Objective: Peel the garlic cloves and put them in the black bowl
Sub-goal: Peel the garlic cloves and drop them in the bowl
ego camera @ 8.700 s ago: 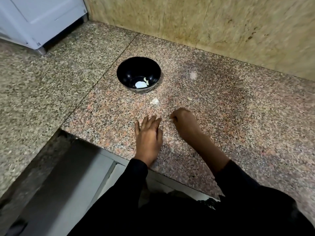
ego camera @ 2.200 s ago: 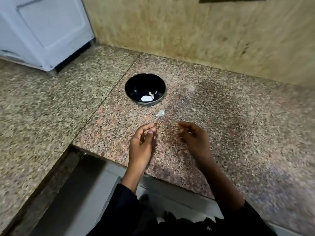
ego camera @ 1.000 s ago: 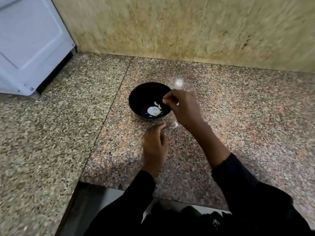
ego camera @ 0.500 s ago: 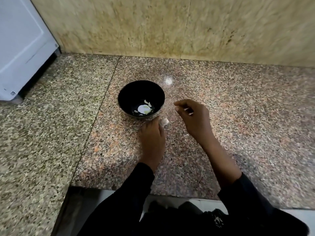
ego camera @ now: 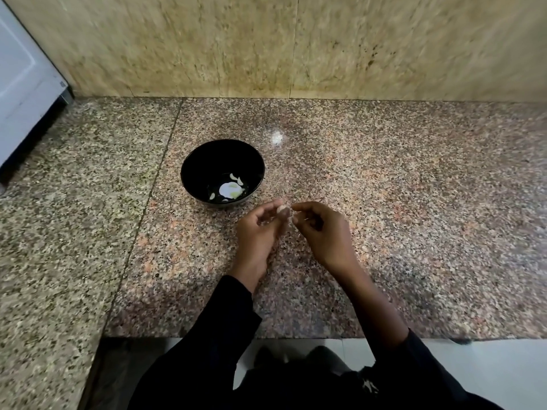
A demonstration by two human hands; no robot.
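The black bowl [ego camera: 204,161] stands on the granite counter with a few pale peeled garlic cloves [ego camera: 236,179] lying near a bright spot of reflected light at its bottom. Just in front and to the right of it, my left hand [ego camera: 260,229] pinches a small unpeeled garlic clove [ego camera: 282,209] between thumb and fingertips. My right hand [ego camera: 322,232] hovers right beside it, thumb and forefinger pinched together at the clove's skin. Whether the right fingers grip the skin is unclear.
The speckled granite counter [ego camera: 399,217] meets a beige stone wall [ego camera: 296,48] at the back. A white appliance [ego camera: 23,93] stands at the far left. The counter's front edge [ego camera: 266,337] runs under my forearms, with white floor below.
My left hand has picked the clove up from the counter beside the bowl. My right hand came back from over the bowl and closed in on the clove.
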